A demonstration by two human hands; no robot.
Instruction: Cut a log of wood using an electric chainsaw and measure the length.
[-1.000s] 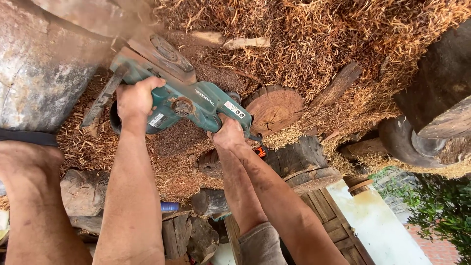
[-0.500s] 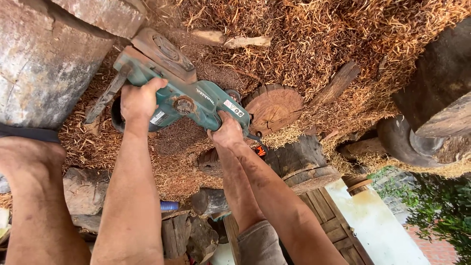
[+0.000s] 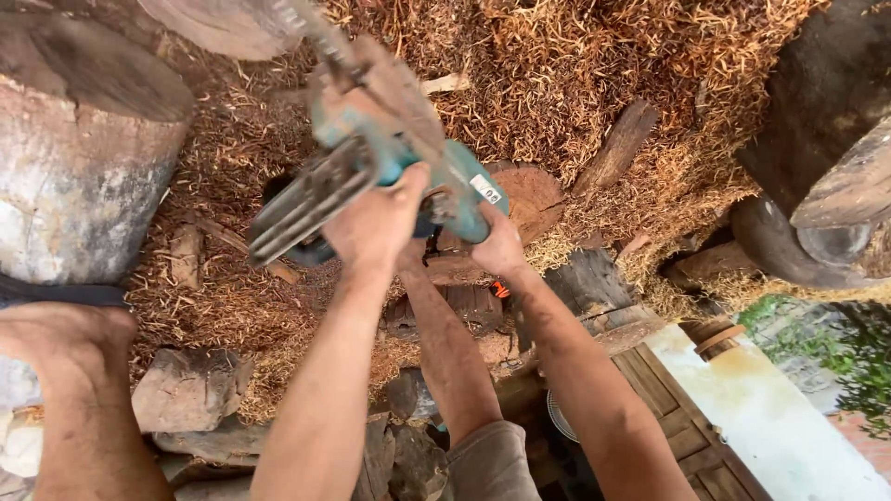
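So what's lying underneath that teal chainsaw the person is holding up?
Beneath the teal chainsaw, held in the left hand and right hand, lie reddish wood shavings and a round cut log end. The saw body and hands cover the ground directly below.

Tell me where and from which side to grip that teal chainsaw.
Grip the teal chainsaw by its handles, from the near side, as the left hand and right hand do now: the bar points up and away, so that side stays off the chain.

Soft, even daylight is cast without hard shadows; the chainsaw [image 3: 390, 153] is smeared, probably by motion, and the edges are bent.
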